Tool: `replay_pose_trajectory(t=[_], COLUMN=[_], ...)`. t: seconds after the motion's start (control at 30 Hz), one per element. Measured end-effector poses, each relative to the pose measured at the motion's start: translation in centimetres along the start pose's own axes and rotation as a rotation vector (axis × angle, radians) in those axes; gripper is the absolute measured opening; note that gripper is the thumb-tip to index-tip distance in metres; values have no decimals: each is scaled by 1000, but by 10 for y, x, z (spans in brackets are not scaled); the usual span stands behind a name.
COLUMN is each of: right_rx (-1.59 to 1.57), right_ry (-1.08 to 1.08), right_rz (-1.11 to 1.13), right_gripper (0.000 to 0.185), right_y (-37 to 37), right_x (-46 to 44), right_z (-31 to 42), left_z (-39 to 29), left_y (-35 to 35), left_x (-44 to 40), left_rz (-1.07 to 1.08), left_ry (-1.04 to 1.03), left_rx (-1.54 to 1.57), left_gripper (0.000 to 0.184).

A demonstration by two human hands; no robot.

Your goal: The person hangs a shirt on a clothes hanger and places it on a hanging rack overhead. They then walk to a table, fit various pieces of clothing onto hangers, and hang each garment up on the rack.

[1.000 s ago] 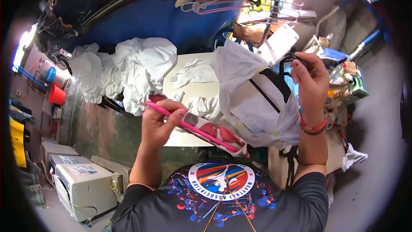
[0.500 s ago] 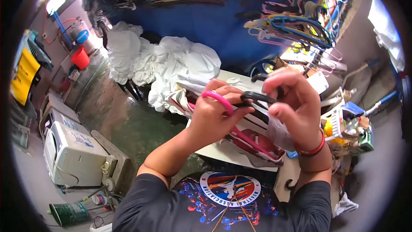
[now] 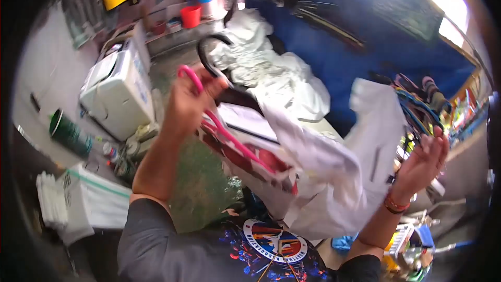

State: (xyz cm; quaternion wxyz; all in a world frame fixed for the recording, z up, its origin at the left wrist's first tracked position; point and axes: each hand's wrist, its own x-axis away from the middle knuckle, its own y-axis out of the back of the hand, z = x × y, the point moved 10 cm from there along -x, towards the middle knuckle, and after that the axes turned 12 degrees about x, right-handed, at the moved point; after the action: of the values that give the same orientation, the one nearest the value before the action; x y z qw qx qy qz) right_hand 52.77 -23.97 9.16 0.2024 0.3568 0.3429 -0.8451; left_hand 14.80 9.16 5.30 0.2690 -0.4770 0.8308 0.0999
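My left hand (image 3: pixel 185 104) is closed around a pink clothes hanger (image 3: pixel 232 137) and a black clothes hanger (image 3: pixel 204 58), whose hooks stick up past my fingers. A red-and-white patterned garment (image 3: pixel 229 157) hangs on the pink one. From the black hanger a white garment (image 3: pixel 334 177) spreads to the right, with one part flung upward and blurred. My right hand (image 3: pixel 421 164) is off to the right, beyond the white cloth, fingers stretched out and holding nothing that I can see.
A heap of white cloth (image 3: pixel 292 81) lies behind the garments, before a blue sheet (image 3: pixel 334 42). Several hangers (image 3: pixel 417 104) hang at the right. A white appliance (image 3: pixel 117 91), a green bin (image 3: pixel 70 133) and a white sack (image 3: pixel 99 198) are at the left; a basket (image 3: pixel 402 240) is lower right.
My hands have parted. The left moved left and now has both hangers; the right let go of the black hanger and swung right. The white garment has spread out, and the view has turned left.
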Motion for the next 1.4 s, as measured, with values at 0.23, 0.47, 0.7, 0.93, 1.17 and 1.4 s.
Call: replay_pose_trajectory(t=[0.23,0.47,0.7,0.93,1.17,1.4], right_rx=[61,57,-130,-306,-40,-321], right_ry=[303,347,338,222,416,152], right_rz=[255,249,630,641,595,624], right_gripper=[15,16,11,20,10,20], right_y=[-85,-247,-514,-699,-799,-915], right_x=[26,95,172,171,168,120], right_z=[33,0,-73,-155,-236,-455], left_z=[-56,-89,-72,-61,-5,76], left_y=[165,198,236,269,363,491], left_x=[-13,-56,-116,-182,-254,-335], left_rz=[-440,-447,-352,-346,-305,-425], left_ry=[-247,-407,-543,-761,-547,-595], left_rx=[-410,-775,-896,-1198,-1099,-1226], left_gripper=[26,27,24,32,19,27])
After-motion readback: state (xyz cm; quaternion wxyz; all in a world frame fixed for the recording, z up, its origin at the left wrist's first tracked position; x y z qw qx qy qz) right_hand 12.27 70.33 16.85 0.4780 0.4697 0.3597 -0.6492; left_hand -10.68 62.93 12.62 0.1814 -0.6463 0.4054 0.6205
